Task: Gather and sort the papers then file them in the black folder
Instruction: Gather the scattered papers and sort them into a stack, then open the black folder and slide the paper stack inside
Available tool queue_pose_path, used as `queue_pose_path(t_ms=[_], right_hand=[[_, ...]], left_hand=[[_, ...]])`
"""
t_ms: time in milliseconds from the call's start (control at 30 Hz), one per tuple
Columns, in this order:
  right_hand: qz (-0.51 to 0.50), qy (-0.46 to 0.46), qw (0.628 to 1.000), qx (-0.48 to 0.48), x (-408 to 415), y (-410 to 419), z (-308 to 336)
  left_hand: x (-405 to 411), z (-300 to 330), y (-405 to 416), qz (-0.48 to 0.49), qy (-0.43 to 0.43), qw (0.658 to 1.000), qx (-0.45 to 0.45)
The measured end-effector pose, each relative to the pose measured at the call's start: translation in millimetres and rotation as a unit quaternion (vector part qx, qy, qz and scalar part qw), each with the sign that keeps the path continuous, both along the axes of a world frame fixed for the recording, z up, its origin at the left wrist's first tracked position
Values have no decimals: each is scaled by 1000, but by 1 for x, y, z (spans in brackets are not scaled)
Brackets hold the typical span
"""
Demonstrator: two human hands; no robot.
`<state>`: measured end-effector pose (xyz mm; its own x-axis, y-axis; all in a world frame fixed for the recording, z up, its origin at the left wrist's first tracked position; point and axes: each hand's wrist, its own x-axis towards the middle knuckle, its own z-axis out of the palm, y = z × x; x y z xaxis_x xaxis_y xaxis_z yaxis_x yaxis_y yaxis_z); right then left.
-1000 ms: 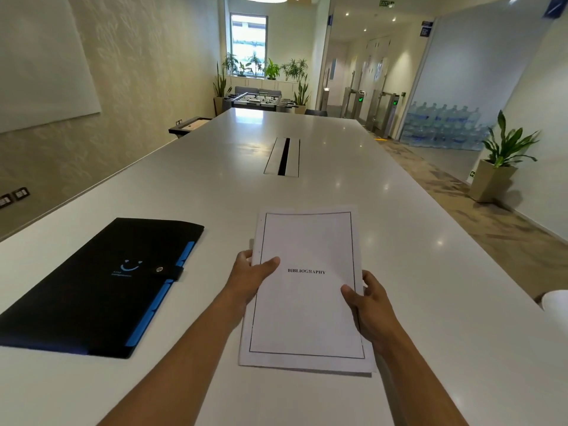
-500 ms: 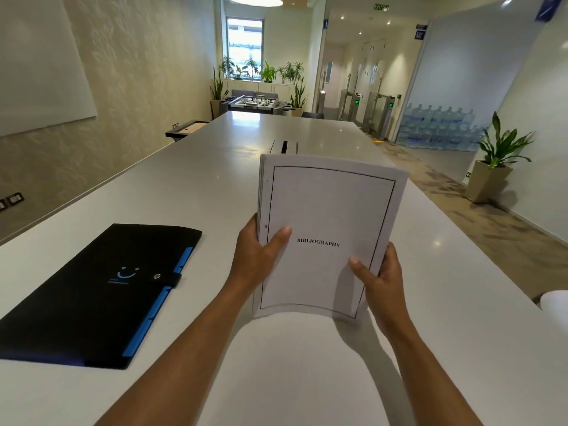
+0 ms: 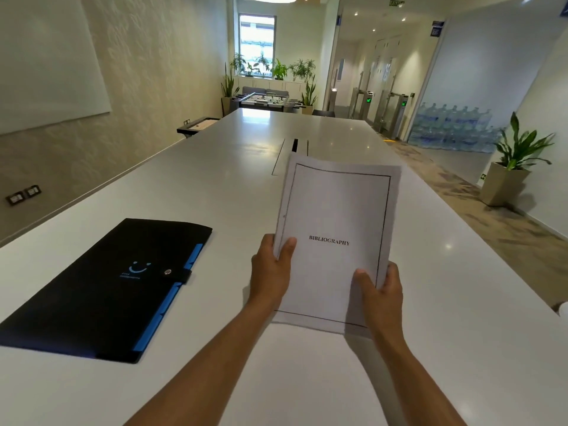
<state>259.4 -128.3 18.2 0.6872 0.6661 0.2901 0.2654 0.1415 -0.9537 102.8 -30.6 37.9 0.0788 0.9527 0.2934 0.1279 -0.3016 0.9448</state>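
A stack of white papers (image 3: 335, 210), its top sheet bordered and printed "BIBLIOGRAPHY", stands tilted up off the white table (image 3: 215, 186). My left hand (image 3: 270, 272) grips its left edge, thumb on the front. My right hand (image 3: 381, 290) holds the lower right corner, thumb on the page. The stack's bottom edge sits just above or on the table surface; I cannot tell which. The black folder (image 3: 104, 290) with blue tabs and a snap strap lies shut and flat on the table to the left of my hands.
A cable slot (image 3: 292, 149) runs down the table's middle beyond the papers. A potted plant (image 3: 510, 167) stands on the floor at right, water bottles behind it. A white rounded object (image 3: 563, 309) shows at the right edge.
The papers lay flat on the table one second ago. Both hands lifted and tilted them upright; since half a second ago they have come down slightly and straightened.
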Motion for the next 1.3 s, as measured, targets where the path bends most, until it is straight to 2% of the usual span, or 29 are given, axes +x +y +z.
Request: queue_pose_path(t_ms=[133, 233, 467, 600, 733, 833, 900, 1000, 1100, 1167, 1300], right_hand=[[-8, -4, 993, -119, 5, 4, -9], [6, -38, 978, -205, 3, 5, -15], [-42, -209, 914, -345, -12, 12, -21], [-49, -266, 888, -372, -15, 12, -26], [-61, -334, 850, -403, -15, 12, -28], [-96, -383, 813, -428, -17, 11, -27], [-131, -392, 808, -420, -17, 13, -26], [-164, -403, 828, -354, -22, 23, -18], [-125, -413, 855, -287, -43, 42, -5], [-71, -429, 863, -257, -67, 57, 0], [26, -468, 859, -208, -123, 84, 2]], left_hand=[[1, -14, 4, 13, 104, 990, -92], [0, -30, 8, 15, 198, 973, -119], [-6, -61, 8, 6, 369, 929, -10], [-4, -67, 8, 30, 415, 908, 57], [-9, -71, 8, 47, 482, 872, 73], [-13, -70, 9, 37, 494, 867, 62], [-19, -68, 13, 29, 473, 879, 57], [-40, -59, 22, 46, 412, 907, 76], [-73, -44, 31, 100, 341, 929, 102], [-102, -33, 40, 154, 338, 921, 118], [-165, -26, 63, 187, 427, 879, 101]])
